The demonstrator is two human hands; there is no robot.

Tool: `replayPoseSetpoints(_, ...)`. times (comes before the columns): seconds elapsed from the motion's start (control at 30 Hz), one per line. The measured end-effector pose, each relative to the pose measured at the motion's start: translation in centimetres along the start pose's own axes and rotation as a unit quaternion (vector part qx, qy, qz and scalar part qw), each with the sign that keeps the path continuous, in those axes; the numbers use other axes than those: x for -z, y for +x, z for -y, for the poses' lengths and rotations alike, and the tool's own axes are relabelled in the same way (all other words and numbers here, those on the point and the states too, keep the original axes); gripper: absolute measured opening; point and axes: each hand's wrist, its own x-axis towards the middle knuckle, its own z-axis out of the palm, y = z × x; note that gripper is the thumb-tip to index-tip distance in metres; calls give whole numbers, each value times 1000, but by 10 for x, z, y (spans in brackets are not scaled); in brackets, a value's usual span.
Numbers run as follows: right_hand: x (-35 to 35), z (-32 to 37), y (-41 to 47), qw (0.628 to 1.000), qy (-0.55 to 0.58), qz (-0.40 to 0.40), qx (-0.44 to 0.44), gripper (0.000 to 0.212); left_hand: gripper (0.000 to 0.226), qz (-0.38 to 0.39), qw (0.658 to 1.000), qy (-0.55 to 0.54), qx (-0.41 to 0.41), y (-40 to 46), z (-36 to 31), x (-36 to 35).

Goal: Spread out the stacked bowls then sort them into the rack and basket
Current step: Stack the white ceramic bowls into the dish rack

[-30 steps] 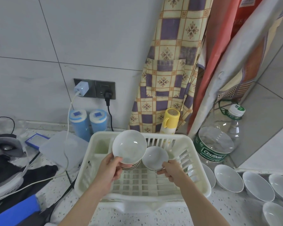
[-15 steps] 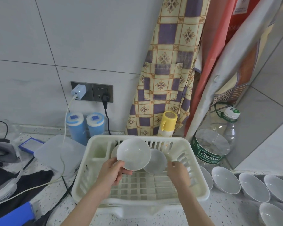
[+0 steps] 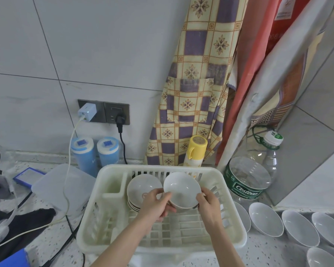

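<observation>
I am holding one white bowl [image 3: 181, 190] between both hands over the white plastic dish rack [image 3: 112, 226], tipped up so its hollow is facing me. My left hand [image 3: 155, 206] is pinching its left rim, thumb on the inside edge; my right hand [image 3: 207, 207] is curling round the right rim from below. So both grips are closing on this same bowl. I judge I am tilting it on purpose, so it can stand on edge in the rack's slots rather than lie flat.

Just left of it, the racked bowls [image 3: 143, 187] are already leaning on edge as a small nested group, touching or nearly touching the one I am holding. They are sitting beside the rack's closed cutlery compartment [image 3: 112, 186], which is walling off the back left corner.

To the right of the rack, on the speckled desk [image 3: 268, 253], the spread-out bowls [image 3: 265, 218] are waiting in rows, the nearest partly hidden behind the rack's wall. No basket is in view.

Around the rack: a large clear water bottle [image 3: 249, 178], a yellow-capped bottle [image 3: 196, 150], two blue canisters [image 3: 95, 154], a charger cable [image 3: 68, 178] trailing across a frosted lid [image 3: 52, 187]. What could hamper me is the leaning group itself: a knock might clatter or tip it.
</observation>
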Motion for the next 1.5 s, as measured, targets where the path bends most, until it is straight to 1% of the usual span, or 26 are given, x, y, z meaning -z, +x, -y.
replayPoseSetpoints(0.03,0,0,1,1000,-15,-10,-9,22,25,2,1000,-9,-1,-1,2,-2)
replayPoseSetpoints(0.13,-1,-5,2,998,-56,-21,-13,24,18,17,1000,-4,5,-3,12,-5)
replayPoseSetpoints(0.3,-2,-9,4,996,-77,-44,-9,24,27,22,996,29,79,-4,29,-7)
replayPoseSetpoints(0.43,-4,-9,4,995,-96,-29,-21,20,39,4,994,-8,105,5,32,-13)
replayPoseSetpoints(0.5,-5,-10,5,994,-106,-25,-26,20,41,1,992,-24,121,8,33,-18)
replayPoseSetpoints(0.63,-4,-11,5,990,-137,-14,-41,27,30,-8,992,-44,121,13,40,-22)
replayPoseSetpoints(0.83,-8,-14,8,983,-171,27,-56,39,18,-33,993,-53,101,18,50,-25)
replayPoseSetpoints(1.17,-10,-19,13,978,-182,47,-88,26,14,-48,994,-52,86,21,55,-25)
replayPoseSetpoints(1.33,-9,-21,12,974,-194,62,-99,35,16,-51,992,-62,93,21,54,-25)
replayPoseSetpoints(1.5,-7,-16,7,974,-196,60,-100,43,18,-44,989,-83,115,8,48,-22)
